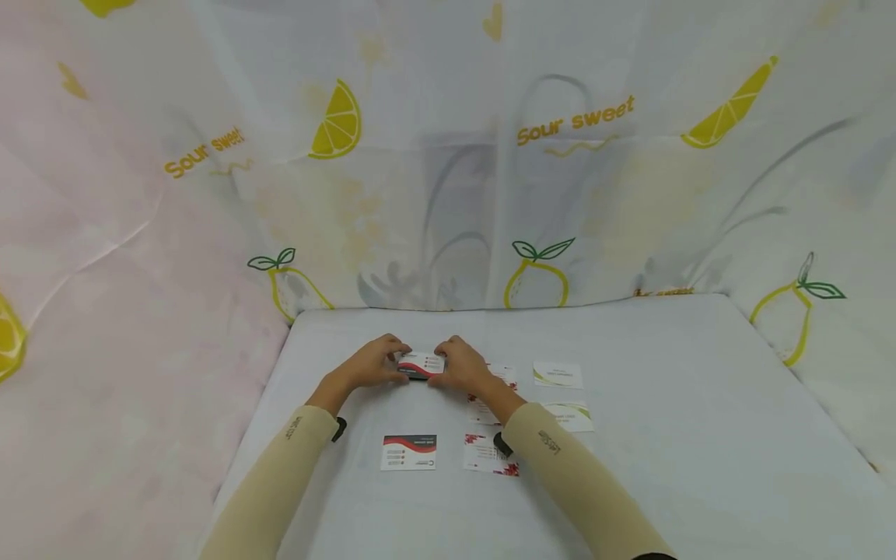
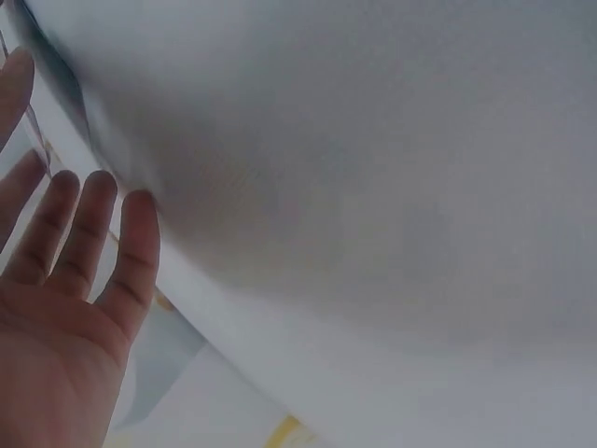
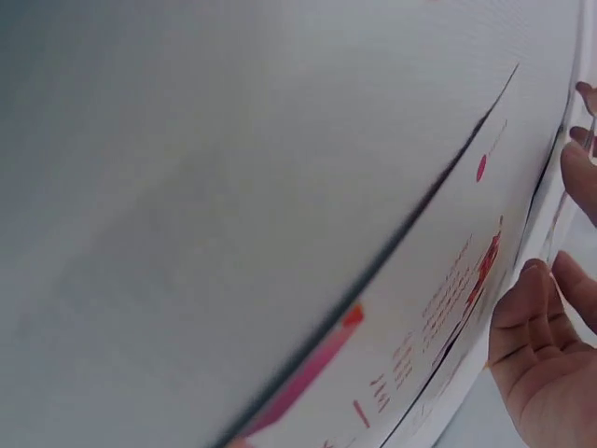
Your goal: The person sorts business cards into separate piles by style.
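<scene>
A business card [image 1: 421, 362] with a red and black wave is at the far left part of the table, between both hands. The left hand [image 1: 374, 363] holds its left end, thumb at the near corner and fingers at the far corner. My right hand [image 1: 463, 365] grips the right end in the same manner. Slightly bent fingers of the left hand [image 2: 79, 280] appear in the left wrist view, the card hardly visible there. Over in the right wrist view, the right hand [image 3: 550, 364] shows at the lower right edge.
Closer to me lies a matching red and black card [image 1: 409, 453], beside a red-flowered card [image 1: 483, 453]. More flowered cards [image 1: 502, 375] lie partly under the right forearm. Two green-striped cards [image 1: 558, 375] stand further right. A lemon-print cloth [image 1: 462, 194] hangs behind the white table [image 1: 700, 420].
</scene>
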Demonstrator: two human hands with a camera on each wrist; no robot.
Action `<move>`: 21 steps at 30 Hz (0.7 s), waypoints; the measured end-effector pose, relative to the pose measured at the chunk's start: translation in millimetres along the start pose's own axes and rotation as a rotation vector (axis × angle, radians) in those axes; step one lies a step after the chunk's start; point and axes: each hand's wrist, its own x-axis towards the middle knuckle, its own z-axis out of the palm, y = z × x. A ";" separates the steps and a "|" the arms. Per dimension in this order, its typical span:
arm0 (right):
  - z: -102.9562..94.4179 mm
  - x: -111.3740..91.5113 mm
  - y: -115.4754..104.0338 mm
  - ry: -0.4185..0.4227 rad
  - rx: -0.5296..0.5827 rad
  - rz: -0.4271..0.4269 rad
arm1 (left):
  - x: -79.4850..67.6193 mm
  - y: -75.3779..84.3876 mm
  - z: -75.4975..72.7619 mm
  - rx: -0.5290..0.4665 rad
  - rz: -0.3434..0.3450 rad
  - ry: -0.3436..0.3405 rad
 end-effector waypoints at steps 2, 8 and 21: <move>0.7 1.2 -0.2 -0.006 -0.003 0.026 | 0.9 -0.6 1.0 -0.003 -0.005 0.000; 3.1 4.2 -2.2 -0.041 -0.005 0.088 | 2.2 0.3 2.2 0.013 0.006 -0.009; 7.7 5.0 -5.0 -0.052 -0.004 0.106 | 1.0 1.4 2.1 -0.003 -0.022 -0.029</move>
